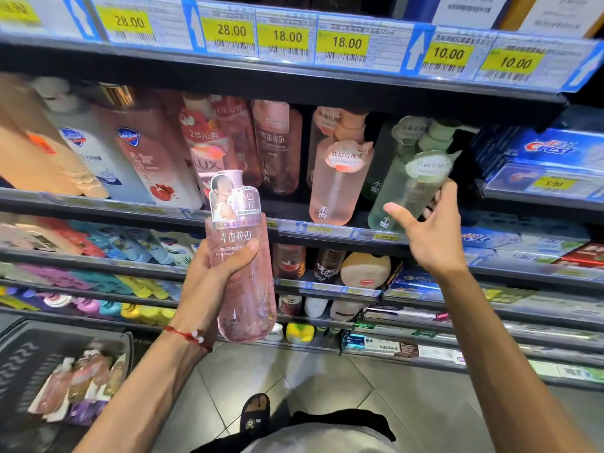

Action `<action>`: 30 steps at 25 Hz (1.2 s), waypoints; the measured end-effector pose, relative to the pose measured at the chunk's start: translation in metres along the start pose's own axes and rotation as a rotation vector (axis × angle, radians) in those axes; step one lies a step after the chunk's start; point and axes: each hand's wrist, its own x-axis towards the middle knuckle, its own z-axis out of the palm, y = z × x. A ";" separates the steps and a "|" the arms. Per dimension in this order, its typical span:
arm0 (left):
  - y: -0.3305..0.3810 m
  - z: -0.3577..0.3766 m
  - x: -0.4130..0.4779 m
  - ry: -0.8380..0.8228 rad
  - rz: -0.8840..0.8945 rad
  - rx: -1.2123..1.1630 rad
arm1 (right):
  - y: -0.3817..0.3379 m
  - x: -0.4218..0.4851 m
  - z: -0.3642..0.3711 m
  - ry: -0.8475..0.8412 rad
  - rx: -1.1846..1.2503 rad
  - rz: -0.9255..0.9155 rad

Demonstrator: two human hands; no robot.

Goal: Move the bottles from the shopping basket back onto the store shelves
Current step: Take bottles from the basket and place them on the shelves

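Store shelves (327,228) run across the far side in several tiers, with a strip of yellow price tags (284,37) along the top tier's edge and grey floor tiles (327,387) near the person's feet. On the tier at chest height stand tall body-wash bottles, white and peach ones at the left and clear pink ones toward the middle. A pale pink pump bottle (336,181) stands at the shelf's front edge. Just right of it is a green bottle (411,184), which leans to the right with its base at the shelf edge; another green one stands behind it. The right hand (431,230) holds this green bottle, with fingers curled behind it and the thumb stretched across its lower front. The left hand (212,279), with a red string bracelet (189,336) at the wrist, grips a pink bottle (248,299) round its middle. This bottle is upright, well in front of the shelves, with a hang tag at its neck. Blue toothpaste boxes (555,148) fill the shelves at the far right. At the near left, low down, sits a dark shopping basket (23,364). It holds several bottles (85,374) lying on their sides, pinkish and amber with one purple, all blurred.
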 end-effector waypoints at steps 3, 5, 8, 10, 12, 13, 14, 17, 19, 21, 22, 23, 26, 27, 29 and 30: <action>-0.001 -0.004 0.006 -0.001 0.000 0.003 | 0.009 -0.002 0.004 0.006 -0.016 -0.018; -0.002 -0.008 0.010 -0.009 -0.011 0.004 | 0.013 -0.005 0.008 0.018 -0.038 -0.033; 0.000 -0.016 0.013 -0.034 -0.012 0.021 | 0.015 -0.008 0.013 0.061 -0.107 -0.016; 0.002 -0.020 0.015 -0.041 -0.005 0.037 | 0.015 -0.008 0.015 0.075 -0.129 0.000; 0.005 -0.025 0.017 -0.046 0.000 0.036 | 0.013 -0.012 0.018 0.108 -0.126 0.010; 0.006 -0.027 0.018 -0.053 0.001 0.030 | 0.013 -0.017 0.021 0.134 -0.124 0.020; 0.007 -0.030 0.019 -0.066 -0.002 0.027 | 0.011 -0.026 0.025 0.177 -0.130 0.024; 0.008 -0.038 0.022 -0.118 -0.001 0.034 | 0.005 -0.066 0.043 0.394 -0.174 -0.101; 0.008 -0.043 0.023 -0.139 0.002 0.039 | 0.001 -0.088 0.061 0.401 -0.271 -0.252; 0.008 -0.047 0.025 -0.159 0.001 0.048 | -0.001 -0.098 0.081 0.286 -0.398 -0.354; 0.008 -0.050 0.025 -0.171 0.002 0.054 | -0.001 -0.099 0.090 0.215 -0.467 -0.405; 0.007 -0.052 0.025 -0.183 0.006 0.063 | 0.000 -0.097 0.097 0.146 -0.536 -0.458; 0.007 -0.059 0.024 -0.227 0.042 0.096 | 0.004 -0.084 0.109 -0.003 -0.730 -0.557; 0.008 -0.059 0.024 -0.247 0.059 0.106 | 0.006 -0.080 0.110 -0.027 -0.783 -0.576; 0.011 -0.055 0.023 -0.285 0.101 0.123 | 0.011 -0.073 0.109 -0.050 -0.865 -0.611; 0.013 -0.052 0.024 -0.300 0.132 0.132 | 0.014 -0.071 0.109 -0.050 -0.892 -0.627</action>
